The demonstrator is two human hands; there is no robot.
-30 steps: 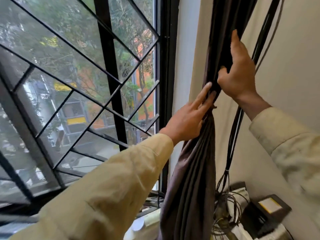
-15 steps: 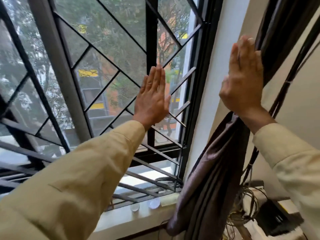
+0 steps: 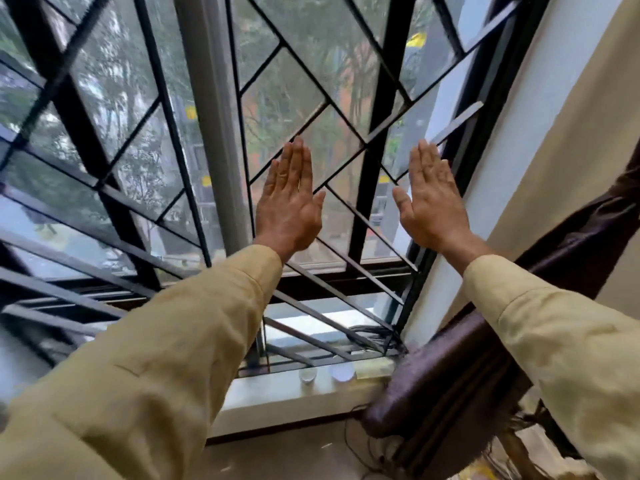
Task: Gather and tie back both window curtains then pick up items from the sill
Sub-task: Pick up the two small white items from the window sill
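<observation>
A tall window with a black diamond-pattern grille (image 3: 377, 98) is filling most of the view, with blurred trees and buildings showing through the glass and a pale wall running up the right side. In front of it a person in tan sleeves is holding both arms out. The left hand (image 3: 289, 202) is raised flat, fingers straight and together, its back toward the camera, holding nothing. The right hand (image 3: 431, 206) is mirroring it just to the right, equally flat and empty. Whether the palms are touching the grille cannot be told. Past the right forearm, a dark brown curtain (image 3: 443, 375) is hanging in a gathered bundle against the wall. Its long axis is slanting from the upper right down toward the lower left, and its lower end is sitting just beside the right end of the white sill (image 3: 270, 396). No tie is showing round it, so whether it is fastened cannot be told, and the other curtain is out of view. On the sill, near the curtain's lower end, three small things are lying in a row: a small clear cup (image 3: 307, 375), a pale round disc (image 3: 342, 371) and a yellowish flat piece (image 3: 375, 368). The gathering seems largely done on the right side at least, while picking up from the sill is not yet begun, since neither hand is near those items.
</observation>
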